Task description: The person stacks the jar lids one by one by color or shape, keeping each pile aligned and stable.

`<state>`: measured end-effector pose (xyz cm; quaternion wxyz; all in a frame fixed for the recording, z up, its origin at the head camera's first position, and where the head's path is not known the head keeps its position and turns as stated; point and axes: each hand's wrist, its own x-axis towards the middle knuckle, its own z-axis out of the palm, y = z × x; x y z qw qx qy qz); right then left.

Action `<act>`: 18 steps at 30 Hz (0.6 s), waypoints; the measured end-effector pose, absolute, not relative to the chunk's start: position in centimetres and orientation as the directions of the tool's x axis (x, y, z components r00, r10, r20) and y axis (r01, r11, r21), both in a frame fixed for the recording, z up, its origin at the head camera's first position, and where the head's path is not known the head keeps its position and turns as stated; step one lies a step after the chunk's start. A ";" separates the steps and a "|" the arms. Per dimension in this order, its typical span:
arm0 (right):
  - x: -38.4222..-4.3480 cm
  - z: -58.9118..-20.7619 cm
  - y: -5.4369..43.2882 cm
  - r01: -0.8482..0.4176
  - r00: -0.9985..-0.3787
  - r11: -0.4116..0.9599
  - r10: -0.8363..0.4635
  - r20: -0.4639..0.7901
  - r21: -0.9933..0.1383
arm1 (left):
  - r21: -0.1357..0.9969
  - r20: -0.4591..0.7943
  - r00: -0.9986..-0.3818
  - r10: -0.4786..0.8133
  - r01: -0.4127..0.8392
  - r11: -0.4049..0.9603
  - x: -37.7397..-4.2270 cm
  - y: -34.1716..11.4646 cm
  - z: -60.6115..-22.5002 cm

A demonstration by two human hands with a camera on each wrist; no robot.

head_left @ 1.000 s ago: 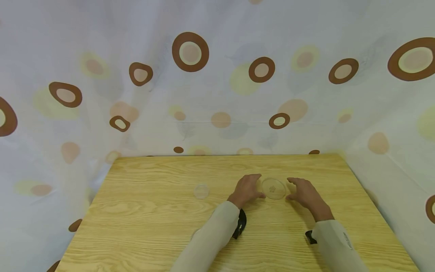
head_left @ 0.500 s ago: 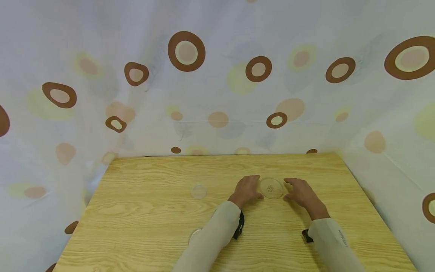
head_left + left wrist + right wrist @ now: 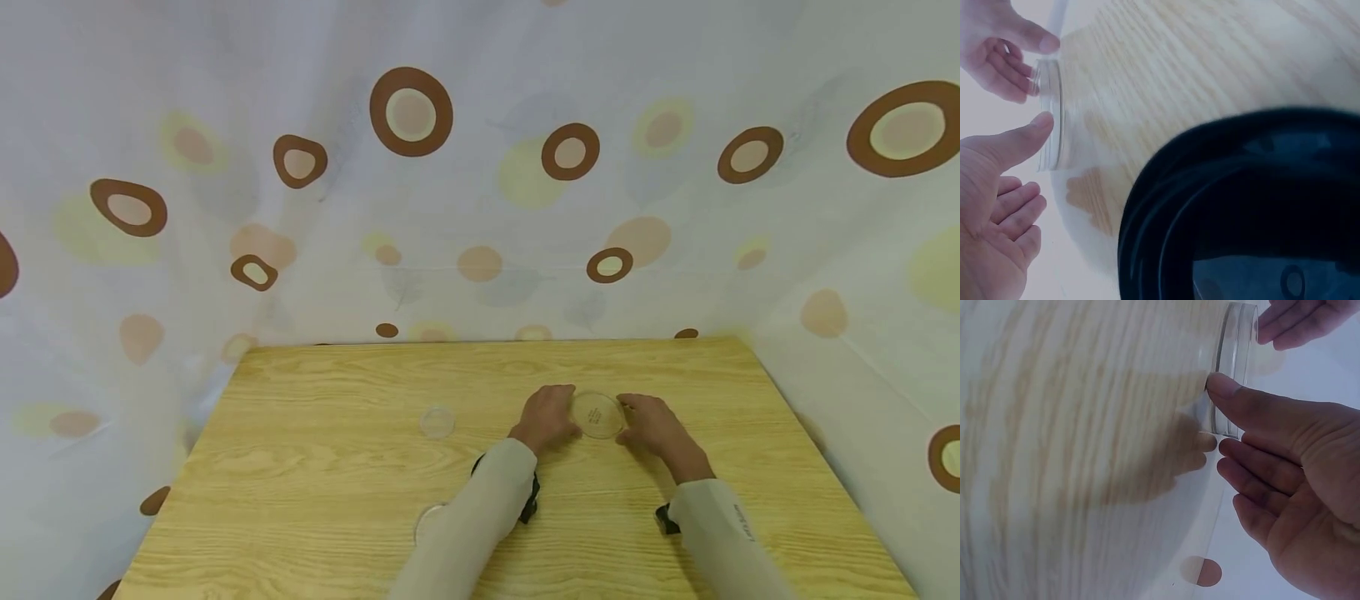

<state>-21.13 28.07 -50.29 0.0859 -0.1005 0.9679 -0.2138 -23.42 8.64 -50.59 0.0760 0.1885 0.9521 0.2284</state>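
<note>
The clear round petri dish (image 3: 596, 415) lies flat, lid upward, on the wooden table (image 3: 315, 467). The left hand (image 3: 546, 417) and right hand (image 3: 654, 425) pinch its rim from opposite sides.

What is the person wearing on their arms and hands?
Both arms are in long, pale beige sleeves; the right sleeve has small dark lettering near the cuff. The left hand and right hand are bare, with no gloves. A black strap with a camera housing sits at each wrist.
</note>
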 end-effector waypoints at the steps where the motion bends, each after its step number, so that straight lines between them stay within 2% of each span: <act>1: -21.1 -50.3 28.1 -0.162 -0.965 0.889 -0.234 -0.121 -0.428 | 0.466 -0.054 -0.917 0.396 0.327 0.822 -23.5 8.7 -50.6; 18: -21.1 -50.1 27.7 -0.166 -0.966 0.884 -0.235 -0.108 -0.436 | 0.521 -0.072 -0.919 0.387 0.296 0.800 -23.7 9.1 -51.2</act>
